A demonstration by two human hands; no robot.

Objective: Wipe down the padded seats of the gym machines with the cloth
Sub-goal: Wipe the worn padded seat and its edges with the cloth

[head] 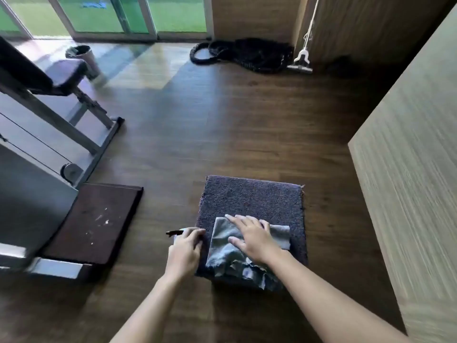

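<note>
My right hand (249, 237) has its fingers (238, 219) straight and spread, pressing the grey cloth (221, 246) flat onto the near part of the dark padded seat (252, 196), while my left hand (184, 251) curls round a small pale object (176, 233), dark-tipped and too blurred to identify, at the seat's left edge.

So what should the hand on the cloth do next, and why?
Probably push the cloth forward across the pad. The right hand lies flat on the cloth on the pad's near half, and the far half lies uncovered. The left hand holds a dark-tipped thing at the pad's left edge, clear of that path.
</note>
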